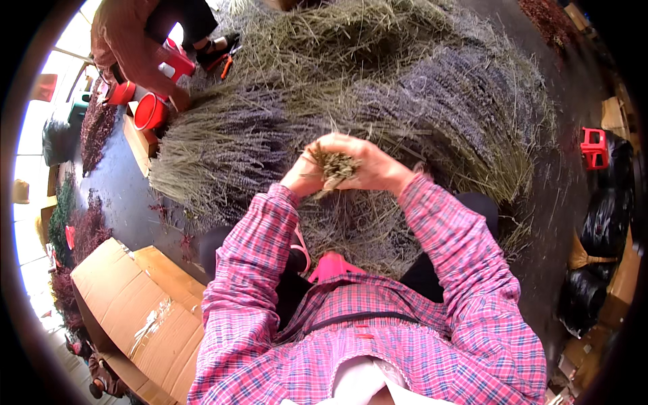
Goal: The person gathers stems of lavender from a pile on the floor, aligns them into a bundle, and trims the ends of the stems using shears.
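Both my hands meet in front of me around a bundle of dried stems (338, 167), whose cut ends point up towards the camera. My left hand (306, 169) wraps the bundle's left side, and my right hand (367, 157) curls over its top and right side. The lower part of the bundle is hidden below my hands. Under and beyond them, dried lavender (440, 96) lies spread in a large heap, with purple flower spikes and pale stems. A denser layer of lavender stalks (217, 147) lies to the left of my hands.
Another person (131, 45) bends at the upper left, a hand at the lavender, near red-and-orange-handled cutters (227, 67) and a red bucket (150, 111). A cardboard box (136, 309) stands at lower left. A red stool (594, 148) and black plastic bags (605, 223) are at right.
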A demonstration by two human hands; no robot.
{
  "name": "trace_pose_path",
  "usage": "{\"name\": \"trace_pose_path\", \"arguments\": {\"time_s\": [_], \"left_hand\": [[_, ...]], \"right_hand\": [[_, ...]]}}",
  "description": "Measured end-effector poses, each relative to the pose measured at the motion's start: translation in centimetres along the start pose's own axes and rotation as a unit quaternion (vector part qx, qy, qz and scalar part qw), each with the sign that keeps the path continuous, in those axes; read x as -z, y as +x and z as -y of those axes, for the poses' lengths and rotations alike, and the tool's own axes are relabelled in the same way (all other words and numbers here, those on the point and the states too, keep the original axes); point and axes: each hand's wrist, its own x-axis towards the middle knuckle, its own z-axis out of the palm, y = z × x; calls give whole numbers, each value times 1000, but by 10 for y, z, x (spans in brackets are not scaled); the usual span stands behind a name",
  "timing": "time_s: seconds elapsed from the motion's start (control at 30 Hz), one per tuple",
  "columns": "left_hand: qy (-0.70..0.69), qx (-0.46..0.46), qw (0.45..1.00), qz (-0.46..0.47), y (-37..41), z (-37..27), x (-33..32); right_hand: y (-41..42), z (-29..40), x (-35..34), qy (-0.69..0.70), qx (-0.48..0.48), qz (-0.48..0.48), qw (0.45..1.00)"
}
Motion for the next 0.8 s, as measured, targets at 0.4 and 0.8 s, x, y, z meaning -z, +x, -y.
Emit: {"name": "trace_pose_path", "arguments": {"time_s": [0.4,0.8], "left_hand": [[301,-126,945,-31,4,3,6],[236,-82,968,-5,-2,-11,6]], "right_hand": [[-1,0,6,72,-76,-55,993],[-4,9,14,26,-12,-63,998]]}}
